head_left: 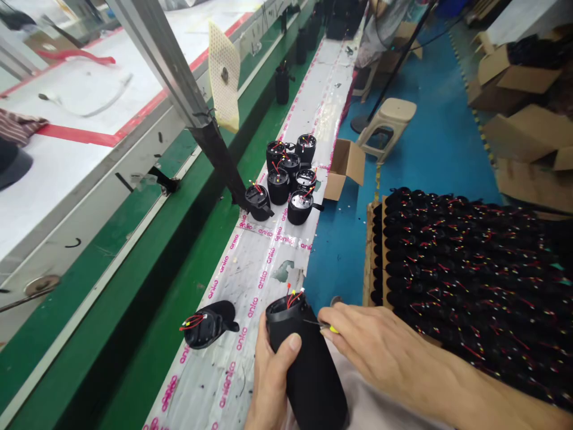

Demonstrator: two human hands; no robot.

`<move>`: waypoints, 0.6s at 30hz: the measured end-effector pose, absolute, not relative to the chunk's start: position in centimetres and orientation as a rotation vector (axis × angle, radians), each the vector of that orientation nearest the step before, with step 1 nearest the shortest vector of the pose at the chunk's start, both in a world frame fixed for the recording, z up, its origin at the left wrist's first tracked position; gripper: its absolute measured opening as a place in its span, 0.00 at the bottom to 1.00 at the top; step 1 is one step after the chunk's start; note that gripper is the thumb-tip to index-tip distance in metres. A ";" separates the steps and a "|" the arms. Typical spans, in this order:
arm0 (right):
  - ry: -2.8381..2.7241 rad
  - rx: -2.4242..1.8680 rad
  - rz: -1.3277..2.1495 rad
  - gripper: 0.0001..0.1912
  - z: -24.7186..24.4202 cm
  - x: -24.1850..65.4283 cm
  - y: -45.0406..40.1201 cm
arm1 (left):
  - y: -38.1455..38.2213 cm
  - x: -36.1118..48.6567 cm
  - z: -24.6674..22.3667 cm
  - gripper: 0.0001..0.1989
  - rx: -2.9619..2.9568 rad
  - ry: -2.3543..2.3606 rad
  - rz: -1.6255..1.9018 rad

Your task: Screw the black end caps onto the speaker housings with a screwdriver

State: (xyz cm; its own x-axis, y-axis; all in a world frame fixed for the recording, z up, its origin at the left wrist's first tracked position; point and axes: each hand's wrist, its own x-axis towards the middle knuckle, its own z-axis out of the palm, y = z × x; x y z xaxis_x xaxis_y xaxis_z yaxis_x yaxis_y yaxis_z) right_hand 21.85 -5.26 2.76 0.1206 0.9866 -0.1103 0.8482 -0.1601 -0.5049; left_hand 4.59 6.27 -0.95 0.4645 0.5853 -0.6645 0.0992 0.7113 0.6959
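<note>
My left hand (275,370) is wrapped round a black fabric-covered cylinder (308,364), which looks like a speaker body. The cylinder is tilted, its open top facing away from me, with red wires and small white and yellow connectors sticking out. At its upper rim, my right hand (358,334) pinches a small tool (332,328) with a thin metal shaft and a yellow part. The shaft's tip touches the rim's side; most of the handle is hidden by my fingers. To the left, another black cylinder (209,325) with red wires lies on the bench.
Several black wired cylinders (278,185) stand farther along the narrow bench (233,263). On the right are dense rows of similar cylinders (447,269). A cardboard box (342,170) and a plastic stool (387,125) stand beyond. A metal post (165,60) rises at left; a person (385,27) sits far ahead.
</note>
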 end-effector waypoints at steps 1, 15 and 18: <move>-1.829 -2.084 0.599 0.15 2.7 21.9 -5.3 | 6.3 4.6 -1.0 0.34 0.783 1.063 0.338; -1.832 -2.118 0.674 0.14 2.1 20.6 -5.4 | 6.0 4.1 -1.6 0.38 0.915 1.146 0.405; -1.790 -2.163 0.616 0.14 1.7 19.7 -5.5 | 5.6 3.8 -2.0 0.37 0.926 1.198 0.443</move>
State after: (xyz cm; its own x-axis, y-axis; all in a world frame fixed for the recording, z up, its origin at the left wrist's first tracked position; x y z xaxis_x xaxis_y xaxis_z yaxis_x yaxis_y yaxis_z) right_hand 19.74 -5.52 1.66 0.1480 0.9772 -0.1523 0.8641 -0.2027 -0.4607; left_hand 3.81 5.59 -1.96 0.3400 0.7295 -0.5935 0.1684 0.5737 0.8016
